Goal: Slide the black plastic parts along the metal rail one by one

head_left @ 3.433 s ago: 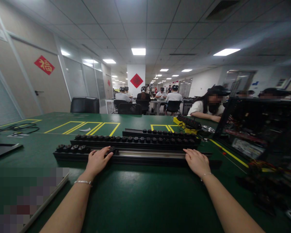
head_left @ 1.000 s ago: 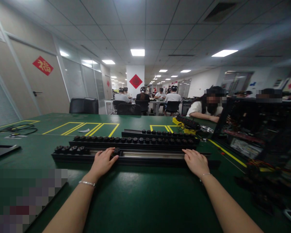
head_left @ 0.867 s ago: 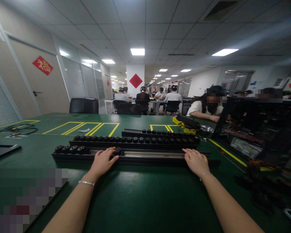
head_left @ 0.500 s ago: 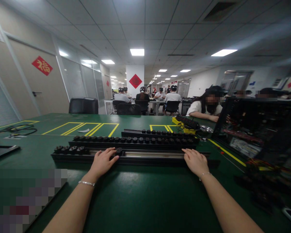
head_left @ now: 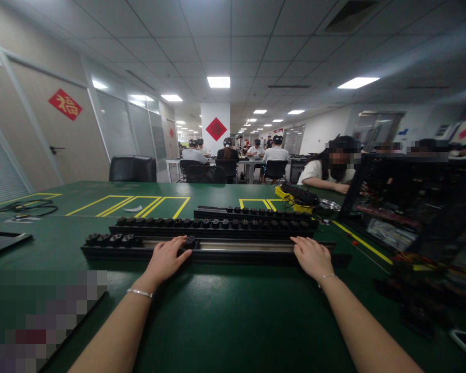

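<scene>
Both on rail [head_left: 241, 247] — L hand [head_left: 165, 260] touching slider [head_left: 190, 241], R hand [head_left: 312, 257] flat

We work in an open-plan assembly hall.
Our green bench [head_left: 225, 321] carries yellow lines [head_left: 166, 199] and a black rail of small parts [head_left: 241, 248]; panel lights [head_left: 218, 82] overhead, seated workers [head_left: 275, 154] at far tables.

Black chair [head_left: 132, 168], coiled cable [head_left: 23, 208], open computer case [head_left: 411, 207]

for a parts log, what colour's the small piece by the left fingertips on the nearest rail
Black; the small black knob-like piece shows best in head view.
</scene>
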`<state>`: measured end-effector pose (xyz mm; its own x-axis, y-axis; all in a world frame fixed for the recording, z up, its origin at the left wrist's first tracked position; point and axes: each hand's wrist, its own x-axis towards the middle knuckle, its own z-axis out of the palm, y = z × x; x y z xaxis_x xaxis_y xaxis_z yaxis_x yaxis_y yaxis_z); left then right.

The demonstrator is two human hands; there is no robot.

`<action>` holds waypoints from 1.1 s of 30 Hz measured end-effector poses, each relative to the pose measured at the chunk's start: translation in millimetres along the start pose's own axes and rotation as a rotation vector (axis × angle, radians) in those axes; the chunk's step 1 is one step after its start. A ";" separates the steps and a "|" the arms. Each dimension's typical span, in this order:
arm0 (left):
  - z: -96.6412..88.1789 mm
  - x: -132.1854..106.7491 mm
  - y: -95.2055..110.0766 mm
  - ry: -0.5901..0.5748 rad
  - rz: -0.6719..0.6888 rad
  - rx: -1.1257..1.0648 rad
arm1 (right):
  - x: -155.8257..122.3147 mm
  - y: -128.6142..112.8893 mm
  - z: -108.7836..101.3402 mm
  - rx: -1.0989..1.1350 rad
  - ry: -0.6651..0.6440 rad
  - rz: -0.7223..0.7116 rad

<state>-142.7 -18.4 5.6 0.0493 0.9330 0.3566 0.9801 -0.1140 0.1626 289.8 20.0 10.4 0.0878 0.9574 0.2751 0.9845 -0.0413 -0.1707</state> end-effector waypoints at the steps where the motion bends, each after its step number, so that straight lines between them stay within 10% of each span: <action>1: 0.1 -0.1 -0.1 -0.002 0.002 0.000 | 0.0 -0.1 0.0 0.001 0.000 -0.001; 33: -0.7 -0.7 12.9 -0.033 0.044 0.010 | 0.0 -1.0 0.7 -0.031 0.012 0.001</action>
<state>-130.2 -20.8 8.1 0.0983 0.9379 0.3327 0.9788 -0.1515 0.1381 288.6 20.2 9.9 0.0907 0.9538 0.2863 0.9885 -0.0514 -0.1420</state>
